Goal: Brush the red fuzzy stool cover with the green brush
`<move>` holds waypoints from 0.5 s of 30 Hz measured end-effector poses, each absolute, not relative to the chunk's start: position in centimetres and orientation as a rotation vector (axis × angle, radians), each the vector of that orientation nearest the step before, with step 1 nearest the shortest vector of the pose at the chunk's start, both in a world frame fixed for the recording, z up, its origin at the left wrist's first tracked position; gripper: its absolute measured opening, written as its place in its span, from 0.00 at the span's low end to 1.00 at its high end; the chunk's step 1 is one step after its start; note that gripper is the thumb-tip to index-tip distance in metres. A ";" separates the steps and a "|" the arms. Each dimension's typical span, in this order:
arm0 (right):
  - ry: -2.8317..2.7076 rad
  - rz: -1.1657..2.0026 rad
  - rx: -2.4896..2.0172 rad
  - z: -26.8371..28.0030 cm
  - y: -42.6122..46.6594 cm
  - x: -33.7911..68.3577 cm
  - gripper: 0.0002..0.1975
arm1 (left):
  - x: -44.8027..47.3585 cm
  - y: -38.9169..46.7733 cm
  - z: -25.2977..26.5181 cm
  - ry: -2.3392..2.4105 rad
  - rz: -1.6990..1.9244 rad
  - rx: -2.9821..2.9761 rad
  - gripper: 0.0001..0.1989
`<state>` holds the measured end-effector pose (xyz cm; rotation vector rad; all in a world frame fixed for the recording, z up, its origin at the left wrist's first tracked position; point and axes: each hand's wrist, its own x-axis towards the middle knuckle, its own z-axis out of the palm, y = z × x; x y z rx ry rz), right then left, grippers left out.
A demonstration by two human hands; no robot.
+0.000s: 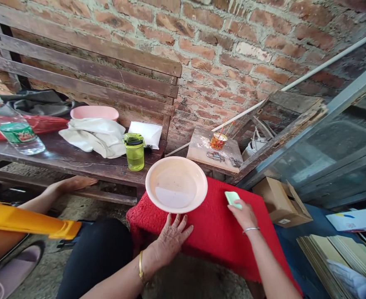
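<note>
My left hand [172, 236], with a gold bangle on the wrist, lies with spread fingers on the near edge of the red cloth [214, 232]. Its fingertips are at the near rim of a round, pale basin [150, 195], which holds some clear water with small dark specks at the bottom. To the right, my right hand [244, 214] wears a silver bangle and grips the near end of a pale green, flat rectangular piece, like a sponge [232, 197]. It is over the cloth, apart from the basin; whether it touches the cloth I cannot tell.
A dark wooden bench [61, 164] on the left bears a green cup [135, 155], a water bottle [19, 128], white cloth [98, 135] and a pink container [94, 112]. Behind the basin, a small board [198, 153] carries a patterned tub [217, 142] and a padlock. A cardboard box [273, 199] stands right.
</note>
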<state>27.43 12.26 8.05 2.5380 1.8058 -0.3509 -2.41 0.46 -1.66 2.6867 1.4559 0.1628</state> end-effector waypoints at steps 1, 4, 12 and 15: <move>1.892 -0.387 2.500 7.3 12.1 25.3 0.22 | -2.3 0.6 -1.5 1.448 0.136 2.675 0.37; 2.118 -0.459 2.373 5.6 11.6 20.3 0.18 | -1.7 1.1 -1.0 1.411 0.070 2.664 0.46; 2.033 -0.358 2.453 5.3 11.0 26.7 0.18 | -1.2 1.0 -1.4 1.329 0.151 2.692 0.49; 1.820 -0.298 2.600 5.6 10.6 33.3 0.21 | -1.4 1.2 -1.3 1.323 0.160 2.694 0.50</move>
